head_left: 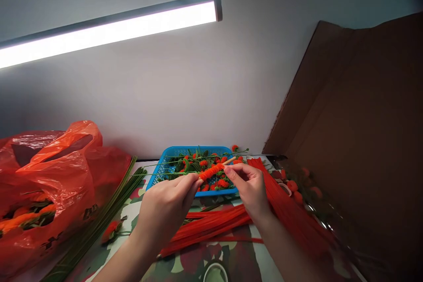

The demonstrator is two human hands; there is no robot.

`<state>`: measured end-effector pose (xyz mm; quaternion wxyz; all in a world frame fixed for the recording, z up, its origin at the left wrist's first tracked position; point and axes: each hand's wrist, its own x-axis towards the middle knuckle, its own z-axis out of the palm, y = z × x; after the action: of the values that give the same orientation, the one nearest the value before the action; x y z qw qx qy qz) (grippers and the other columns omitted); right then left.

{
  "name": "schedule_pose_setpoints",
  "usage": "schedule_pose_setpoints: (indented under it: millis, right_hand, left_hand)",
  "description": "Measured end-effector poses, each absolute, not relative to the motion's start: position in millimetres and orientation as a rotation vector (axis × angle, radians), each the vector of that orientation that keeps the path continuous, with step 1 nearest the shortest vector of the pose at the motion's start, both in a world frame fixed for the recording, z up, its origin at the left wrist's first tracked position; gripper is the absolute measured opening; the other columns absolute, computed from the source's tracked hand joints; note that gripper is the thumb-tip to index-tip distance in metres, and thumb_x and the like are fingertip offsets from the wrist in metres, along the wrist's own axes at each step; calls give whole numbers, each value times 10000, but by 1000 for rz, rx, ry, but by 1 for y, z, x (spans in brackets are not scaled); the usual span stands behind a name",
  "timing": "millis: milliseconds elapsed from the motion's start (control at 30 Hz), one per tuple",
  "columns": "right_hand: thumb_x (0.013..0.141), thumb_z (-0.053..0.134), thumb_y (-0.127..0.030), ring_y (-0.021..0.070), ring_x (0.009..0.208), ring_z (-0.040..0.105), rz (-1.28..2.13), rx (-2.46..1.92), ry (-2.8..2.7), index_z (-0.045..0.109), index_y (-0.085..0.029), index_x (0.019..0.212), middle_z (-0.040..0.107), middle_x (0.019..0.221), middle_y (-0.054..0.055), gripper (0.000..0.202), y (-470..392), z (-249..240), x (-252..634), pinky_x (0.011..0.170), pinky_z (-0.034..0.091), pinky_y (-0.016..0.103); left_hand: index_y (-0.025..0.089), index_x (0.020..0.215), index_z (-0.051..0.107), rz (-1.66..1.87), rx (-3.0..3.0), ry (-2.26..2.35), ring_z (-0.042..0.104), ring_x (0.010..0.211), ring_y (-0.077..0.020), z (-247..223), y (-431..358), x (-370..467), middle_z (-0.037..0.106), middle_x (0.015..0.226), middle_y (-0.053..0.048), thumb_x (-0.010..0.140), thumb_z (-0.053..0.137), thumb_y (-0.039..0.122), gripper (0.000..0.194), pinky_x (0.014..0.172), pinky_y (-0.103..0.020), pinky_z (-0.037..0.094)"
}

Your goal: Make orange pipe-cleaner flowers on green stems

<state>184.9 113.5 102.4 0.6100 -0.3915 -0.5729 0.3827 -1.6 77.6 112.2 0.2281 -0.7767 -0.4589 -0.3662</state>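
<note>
An orange-red fuzzy pipe cleaner (211, 171) is coiled round a thin wooden stick (230, 161), held slantwise above a blue basket. My left hand (170, 198) is closed in a pinch at the lower left end of the coil. At the upper right end, the thumb and fingers of my right hand (251, 187) pinch the coil and the stick, whose tip sticks out past them. Below and behind, the blue plastic basket (216, 193) holds several small orange flowers with green stems and leaves.
Bundles of red pipe cleaners (211, 229) lie under my wrists. Green stems (99, 218) and an orange plastic bag (74, 167) are at left. A tape roll (226, 272) sits in front. Cardboard (357, 110) stands at right; a tube light (132, 31) glows above.
</note>
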Motion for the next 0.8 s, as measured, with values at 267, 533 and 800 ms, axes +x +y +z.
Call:
schedule_pose_setpoints:
  millis: [267, 533, 800]
  right_hand:
    - [722, 699, -419, 43, 332, 295, 1426, -861, -1252, 605, -167, 741, 418, 386, -93, 270, 120, 104, 194, 322, 216, 172]
    - [730, 658, -358, 53, 369, 352, 1605, -764, -1237, 577, -162, 653, 459, 395, -64, 226, 119, 111, 197, 350, 243, 174]
    - [620, 627, -303, 49, 356, 329, 1538, -872, -1114, 476, -175, 460, 432, 351, -56, 255, 113, 116, 191, 369, 226, 201]
  left_hand:
    - [187, 794, 581, -1064, -2127, -1096, 635, 510, -125, 111, 79, 2, 720, 674, 17, 965, 402, 258, 259, 488, -260, 363]
    - [184, 791, 575, -1053, -2127, -1071, 612, 492, -112, 109, 80, 2, 705, 660, 19, 958, 421, 240, 234, 483, -257, 351]
    - [182, 769, 602, -1011, -2127, -1058, 585, 492, -87, 110, 79, 3, 639, 575, 31, 951, 413, 219, 265, 508, -212, 371]
